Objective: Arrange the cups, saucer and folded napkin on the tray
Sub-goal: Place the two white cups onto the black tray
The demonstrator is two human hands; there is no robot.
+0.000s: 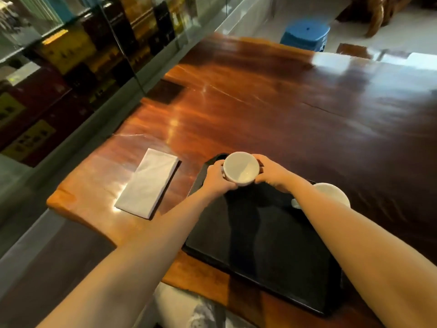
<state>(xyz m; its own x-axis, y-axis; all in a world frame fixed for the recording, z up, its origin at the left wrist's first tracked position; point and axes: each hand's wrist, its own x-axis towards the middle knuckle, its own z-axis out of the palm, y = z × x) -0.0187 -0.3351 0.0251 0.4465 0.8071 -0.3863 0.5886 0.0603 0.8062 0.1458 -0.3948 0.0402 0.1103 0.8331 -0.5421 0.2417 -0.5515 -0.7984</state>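
Polished reddish wooden surface (260, 102), glossy with glare, running alongside a glass-fronted cabinet (71, 55) on the left; blue plastic stool (306, 34) on the pale floor beyond the far edge. Black rectangular tray (260, 233) at the near edge, long side angled away. Both hands over the tray's far left corner: left hand (216, 178) and right hand (272, 172) on opposite sides of a white cup (240, 168), fingers (256, 159) curled closed around its wall, mouth of the cup facing up. Whether raised or resting on the tray, not clear. Second white cup (332, 194) at the tray's far right corner, half hidden behind the right forearm. Folded white napkin (147, 183) flat on the surface, just left of the tray, off it, near the surface's left edge.
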